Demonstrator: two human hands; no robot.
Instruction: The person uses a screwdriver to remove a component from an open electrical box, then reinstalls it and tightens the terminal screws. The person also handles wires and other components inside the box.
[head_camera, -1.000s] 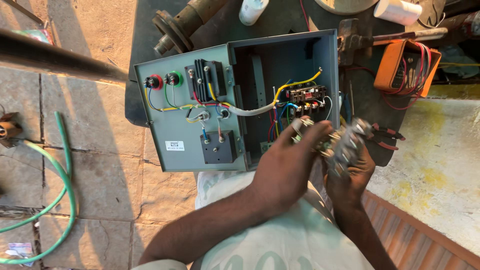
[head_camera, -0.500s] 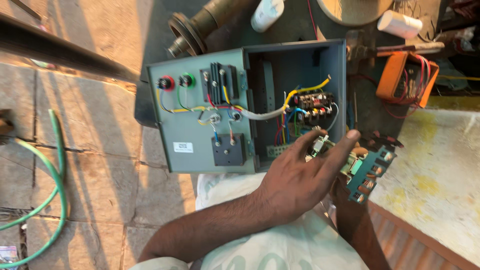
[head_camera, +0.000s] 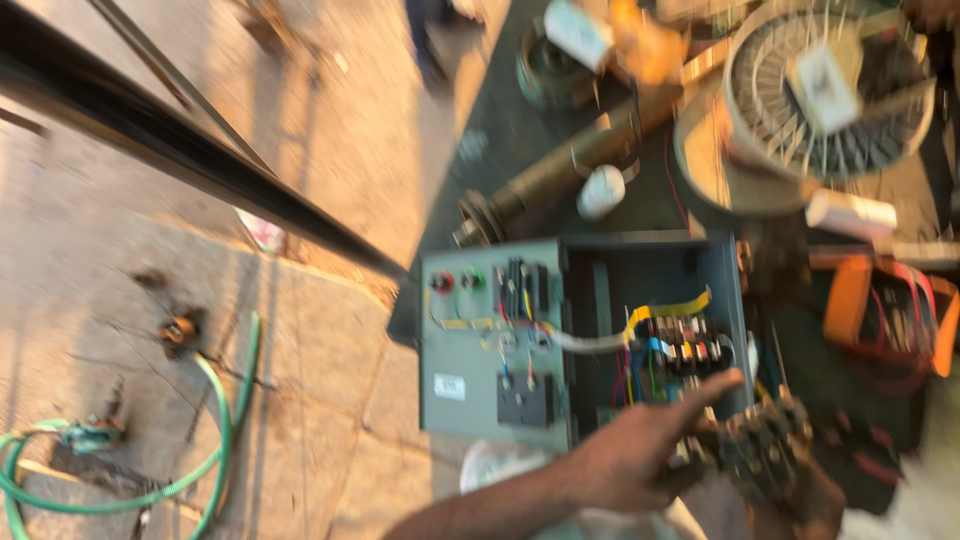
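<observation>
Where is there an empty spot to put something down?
Bare paving lies between the green hose and the grey control box. It is crowded right of the box: orange meter, wound motor core, both hands.

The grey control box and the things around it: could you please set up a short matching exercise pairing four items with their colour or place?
Things:
1. control box
2. hose
3. meter case
4. left hand

Descriptions:
A. orange, right of the box
B. green, curled on the paving at left
C. grey, lying open with coloured wires inside
D. finger stretched out at the box's lower right corner

Pairs: 1-C, 2-B, 3-A, 4-D
</observation>
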